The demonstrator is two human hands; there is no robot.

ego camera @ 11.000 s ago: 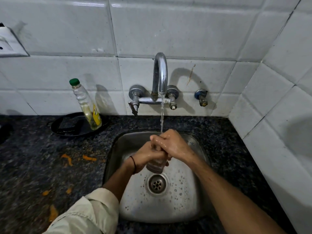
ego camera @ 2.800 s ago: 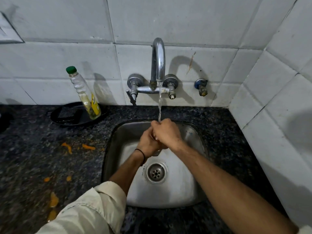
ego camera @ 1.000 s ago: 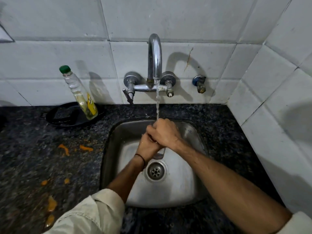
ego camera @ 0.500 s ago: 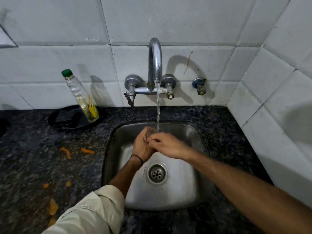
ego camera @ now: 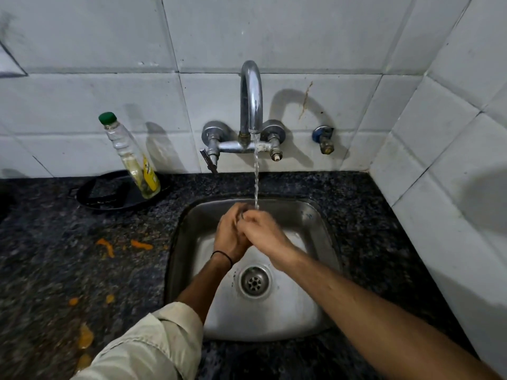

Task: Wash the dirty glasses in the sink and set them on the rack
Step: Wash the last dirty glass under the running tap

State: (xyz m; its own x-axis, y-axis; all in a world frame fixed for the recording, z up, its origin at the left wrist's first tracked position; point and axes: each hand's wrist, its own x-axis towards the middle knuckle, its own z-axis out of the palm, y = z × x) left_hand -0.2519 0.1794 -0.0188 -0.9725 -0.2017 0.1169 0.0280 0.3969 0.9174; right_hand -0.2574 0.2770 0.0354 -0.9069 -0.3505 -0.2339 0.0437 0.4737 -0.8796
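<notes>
Over the steel sink [ego camera: 312, 226], both hands meet under the running water [ego camera: 256, 176] from the tap [ego camera: 251, 97]. My left hand [ego camera: 227, 237] wraps around a clear glass [ego camera: 242, 215], of which only a sliver of the rim shows between the fingers. My right hand [ego camera: 267, 233] closes over the glass from the right, with its fingers curled at the rim. The stream lands right where the hands join. No other glass and no rack are in view.
The drain [ego camera: 254, 281] lies below the hands. On the dark granite counter, a green-capped bottle [ego camera: 137, 163] leans in a black dish [ego camera: 109, 194] to the left. Orange scraps [ego camera: 106, 246] litter the counter. A tiled wall [ego camera: 452, 193] closes in on the right.
The hands have stayed under the stream and keep shifting around the glass. Its rim, plainly seen half a second ago, is now nearly covered by my right hand's fingers.
</notes>
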